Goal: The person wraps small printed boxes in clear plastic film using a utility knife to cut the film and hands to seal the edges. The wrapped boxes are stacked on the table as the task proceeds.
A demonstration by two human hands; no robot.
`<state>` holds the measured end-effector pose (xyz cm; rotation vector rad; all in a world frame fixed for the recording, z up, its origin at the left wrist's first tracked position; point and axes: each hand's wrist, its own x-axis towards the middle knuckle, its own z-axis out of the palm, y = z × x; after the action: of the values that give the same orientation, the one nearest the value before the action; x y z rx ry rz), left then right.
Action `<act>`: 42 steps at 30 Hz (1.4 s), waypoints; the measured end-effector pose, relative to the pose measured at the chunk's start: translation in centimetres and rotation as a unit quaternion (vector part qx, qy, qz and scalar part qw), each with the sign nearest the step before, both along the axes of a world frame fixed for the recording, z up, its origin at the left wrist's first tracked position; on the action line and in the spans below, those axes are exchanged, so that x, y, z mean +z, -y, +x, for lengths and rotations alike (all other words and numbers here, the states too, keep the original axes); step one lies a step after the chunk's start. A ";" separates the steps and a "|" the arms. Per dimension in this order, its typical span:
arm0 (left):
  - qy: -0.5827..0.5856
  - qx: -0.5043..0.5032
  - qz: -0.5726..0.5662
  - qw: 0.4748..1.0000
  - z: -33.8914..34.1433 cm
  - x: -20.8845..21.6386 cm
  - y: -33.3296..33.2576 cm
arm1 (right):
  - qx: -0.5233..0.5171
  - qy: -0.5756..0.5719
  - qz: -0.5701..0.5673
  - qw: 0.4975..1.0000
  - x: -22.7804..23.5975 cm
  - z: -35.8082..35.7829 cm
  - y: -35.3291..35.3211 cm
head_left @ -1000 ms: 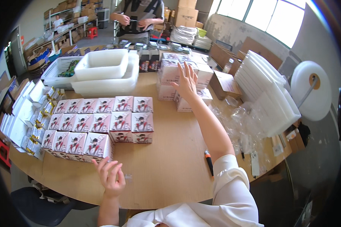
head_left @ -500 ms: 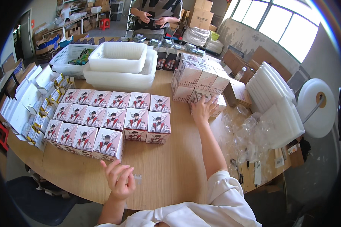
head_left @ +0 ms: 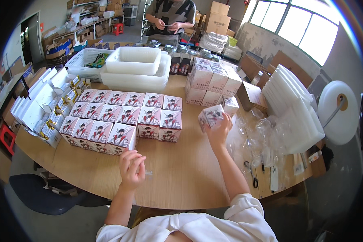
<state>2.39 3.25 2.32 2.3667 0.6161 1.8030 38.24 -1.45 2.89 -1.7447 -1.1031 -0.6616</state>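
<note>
My right hand [head_left: 220, 132] grips a small pink-and-white cardboard box [head_left: 209, 117], lifted and tilted beside the back-right stack. That stack [head_left: 201, 76] is made of similar pink boxes, two layers high, with one box [head_left: 230, 105] at its near corner. On the left stand several rows of boxes [head_left: 121, 135] printed with a figure in red and white. Just in front of the nearest box in those rows is my left hand [head_left: 132, 170], empty, its fingers loosely bent and apart.
White plastic tubs [head_left: 135, 80] and a basket [head_left: 82, 64] stand behind the rows. Opened white cartons [head_left: 40, 109] line the left. At right are clear plastic wrappings [head_left: 254, 135], scissors [head_left: 252, 177], foam sheets [head_left: 290, 101] and a lamp [head_left: 336, 113]. A person [head_left: 171, 20] works across the table.
My right hand has drawn a box off the stack's near side, toward me. The left hand has shifted slightly, its fingers more bent. The whole view has shifted a little.
</note>
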 end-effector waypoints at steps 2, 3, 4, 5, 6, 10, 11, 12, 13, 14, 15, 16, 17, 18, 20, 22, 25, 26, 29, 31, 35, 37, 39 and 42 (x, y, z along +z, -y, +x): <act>0.022 -0.054 -0.047 0.997 0.5 -0.4 0.2 | 0.058 -0.024 -0.014 0.998 1.3 -3.5 4.7; 0.009 -0.068 -0.105 0.992 0.8 0.3 1.2 | 0.100 -0.051 -0.021 0.994 1.3 -5.2 7.2; 0.017 -0.116 -0.170 0.978 1.2 0.8 2.2 | 0.142 -0.079 -0.028 0.986 1.3 -6.8 9.2; 0.024 -0.164 -0.240 0.957 2.0 1.3 3.4 | 0.194 -0.102 -0.043 0.975 1.2 -8.2 11.1; 0.031 -0.208 -0.310 0.927 2.5 1.3 4.8 | 0.247 -0.126 -0.057 0.959 1.1 -9.5 12.8; 0.064 -0.380 -0.449 0.806 4.5 -0.9 7.8 | 0.411 -0.246 -0.090 0.873 0.1 -13.8 16.1; 0.053 -0.394 -0.463 0.792 4.6 -1.4 7.9 | 0.414 -0.170 -0.134 0.884 0.7 -13.9 16.6; 0.045 -0.407 -0.475 0.779 4.7 -1.5 8.0 | 0.405 -0.149 -0.122 0.894 1.1 -13.9 16.9; 0.057 -0.428 -0.501 0.750 4.7 -1.5 8.3 | 0.398 -0.127 -0.111 0.902 1.2 -13.6 17.4; 0.070 -0.447 -0.526 0.720 4.6 -1.3 8.7 | 0.390 -0.106 -0.099 0.909 1.5 -13.2 17.9; 0.084 -0.464 -0.548 0.691 4.4 -1.0 8.9 | 0.310 -0.096 -0.121 0.938 2.1 -12.2 18.8; 0.084 -0.467 -0.560 0.679 4.4 -0.6 9.1 | 0.218 -0.098 -0.150 0.959 1.7 -10.5 19.9; 0.084 -0.472 -0.573 0.665 4.4 -0.3 9.2 | 0.125 -0.127 -0.162 0.970 1.3 -8.9 20.5; 0.083 -0.474 -0.584 0.653 4.3 0.0 9.2 | 0.049 -0.121 -0.212 0.969 1.0 -7.6 21.2; 0.093 -0.477 -0.599 0.636 4.2 0.2 9.0 | -0.074 -0.087 -0.315 0.942 0.1 -5.8 22.3; 0.092 -0.479 -0.609 0.626 4.4 0.3 9.1 | -0.167 -0.038 -0.409 0.896 -2.0 -4.4 23.3; 0.084 -0.481 -0.614 0.621 4.5 0.2 9.0 | -0.155 -0.014 -0.407 0.900 -3.3 -3.5 23.4; 0.080 -0.485 -0.614 0.617 4.6 0.1 9.0 | -0.151 -0.015 -0.410 0.899 -3.4 -3.4 23.3; 0.101 -0.488 -0.632 0.594 4.6 -0.3 8.8 | 0.003 -0.146 -0.260 0.954 -0.9 -4.2 23.5; 0.126 -0.493 -0.650 0.564 4.4 -0.6 8.6 | 0.114 -0.378 -0.231 0.889 3.3 -5.5 23.6; 0.124 -0.508 -0.664 0.534 4.5 -0.5 8.4 | 0.322 -0.308 -0.216 0.869 8.1 -8.8 22.3; 0.118 -0.499 -0.664 0.544 4.5 -0.5 8.5 | 0.370 -0.198 -0.261 0.869 9.9 -10.7 20.6; 0.115 -0.488 -0.669 0.549 4.8 -0.6 8.3 | 0.367 -0.154 -0.329 0.856 11.8 -12.3 19.2; 0.127 -0.488 -0.684 0.528 5.0 -0.3 8.1 | 0.377 -0.100 -0.380 0.838 12.6 -13.0 17.6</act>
<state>7.35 -4.85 1.98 0.8334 0.2631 0.5180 25.22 -19.03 15.54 -1.7034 -1.8915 0.5200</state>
